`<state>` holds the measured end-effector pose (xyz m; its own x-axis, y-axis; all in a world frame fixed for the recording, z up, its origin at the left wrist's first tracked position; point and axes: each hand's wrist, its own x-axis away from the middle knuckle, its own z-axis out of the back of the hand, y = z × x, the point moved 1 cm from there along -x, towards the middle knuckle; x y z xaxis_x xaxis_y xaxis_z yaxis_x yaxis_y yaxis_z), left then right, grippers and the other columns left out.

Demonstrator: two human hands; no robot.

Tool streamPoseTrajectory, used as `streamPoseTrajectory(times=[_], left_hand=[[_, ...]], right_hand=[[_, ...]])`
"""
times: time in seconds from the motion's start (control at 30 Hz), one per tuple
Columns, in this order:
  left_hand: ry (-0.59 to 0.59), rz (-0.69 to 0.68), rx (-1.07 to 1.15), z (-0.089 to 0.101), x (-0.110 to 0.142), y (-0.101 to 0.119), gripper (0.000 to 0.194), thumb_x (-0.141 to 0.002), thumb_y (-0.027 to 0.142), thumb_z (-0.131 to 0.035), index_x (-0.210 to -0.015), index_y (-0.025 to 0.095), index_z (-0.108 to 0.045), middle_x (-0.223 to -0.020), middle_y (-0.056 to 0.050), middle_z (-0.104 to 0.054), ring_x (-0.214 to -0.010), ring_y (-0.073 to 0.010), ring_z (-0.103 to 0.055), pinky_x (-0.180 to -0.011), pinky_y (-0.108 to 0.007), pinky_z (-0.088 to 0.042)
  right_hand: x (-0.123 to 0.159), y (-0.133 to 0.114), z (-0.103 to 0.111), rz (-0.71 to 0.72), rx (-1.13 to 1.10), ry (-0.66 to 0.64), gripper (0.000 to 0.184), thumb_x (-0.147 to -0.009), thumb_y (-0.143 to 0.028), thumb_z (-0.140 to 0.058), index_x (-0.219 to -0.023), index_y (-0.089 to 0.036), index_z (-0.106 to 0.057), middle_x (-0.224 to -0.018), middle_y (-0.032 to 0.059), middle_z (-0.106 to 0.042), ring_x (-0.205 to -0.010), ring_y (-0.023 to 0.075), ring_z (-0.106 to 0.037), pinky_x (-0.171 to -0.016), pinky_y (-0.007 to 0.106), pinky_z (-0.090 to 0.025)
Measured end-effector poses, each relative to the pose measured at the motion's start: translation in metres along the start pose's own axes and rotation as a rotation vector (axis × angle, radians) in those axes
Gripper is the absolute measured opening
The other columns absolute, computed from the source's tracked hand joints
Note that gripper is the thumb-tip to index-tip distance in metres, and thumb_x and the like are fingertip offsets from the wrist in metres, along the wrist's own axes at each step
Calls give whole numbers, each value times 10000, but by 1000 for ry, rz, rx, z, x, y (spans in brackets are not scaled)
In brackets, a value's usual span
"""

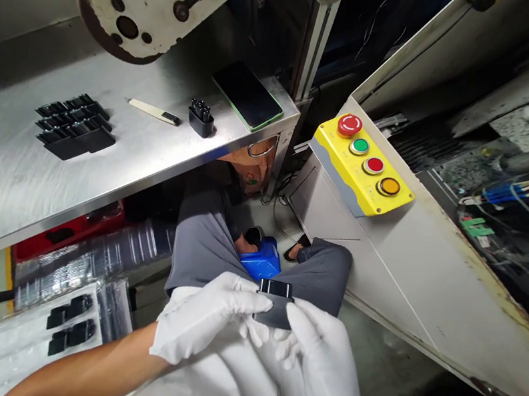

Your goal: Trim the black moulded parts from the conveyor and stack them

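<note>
A small black plastic housing [273,307] with a glossy raised top is held over my lap. My left hand [215,311], in a white glove, pinches its left side with the thumb across its face. From the other side my right hand [320,349], gloved too, grips the right edge. The curled fingers of both hands partly hide the underside of the part. On the metal table stand a similar single black part [201,120] and a cluster of several black parts [76,126] in rows.
A knife with a pale handle [152,111] and a phone [248,96] lie on the steel table [149,158]. Above hangs a worn machine head [149,3]. To the right is a yellow button panel [365,167]. At lower left, a plastic tray [23,333] holds black parts.
</note>
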<state>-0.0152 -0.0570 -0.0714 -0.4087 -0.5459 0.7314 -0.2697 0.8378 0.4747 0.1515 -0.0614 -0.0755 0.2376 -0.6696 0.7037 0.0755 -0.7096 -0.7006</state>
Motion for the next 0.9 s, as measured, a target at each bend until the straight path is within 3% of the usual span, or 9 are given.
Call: streamPoseTrajectory(times=[0.5,0.77,0.9], left_hand=[[5,-84,-51,8,1,-5,406,-716,499,-756,-674,103,-677,-691,-87,-687,-690,-195,-628,-743,-328,-469],[-27,-90,-83,5,3,-2,429,-731,514,-730,-632,99,-690,-657,-90,-684,-685,-204,-633,-739,-329,-480],[-51,-79,-82,5,6,0,407,-740,491,-730,-646,96,-702,-643,-84,-677,-679,-205,-630,-743,-334,-481]], right_hand=[[0,4,-2,38,68,-2,407,-881,-543,-573,-865,-146,-661,-599,5,-589,-556,116,-528,-521,209,-419],[8,-4,-6,29,32,24,421,-860,-545,-603,-705,-154,-627,-591,10,-602,-527,101,-520,-490,191,-399],[12,-7,-5,49,17,16,432,-842,-569,-613,-736,-154,-668,-542,-4,-554,-514,104,-514,-494,193,-414]])
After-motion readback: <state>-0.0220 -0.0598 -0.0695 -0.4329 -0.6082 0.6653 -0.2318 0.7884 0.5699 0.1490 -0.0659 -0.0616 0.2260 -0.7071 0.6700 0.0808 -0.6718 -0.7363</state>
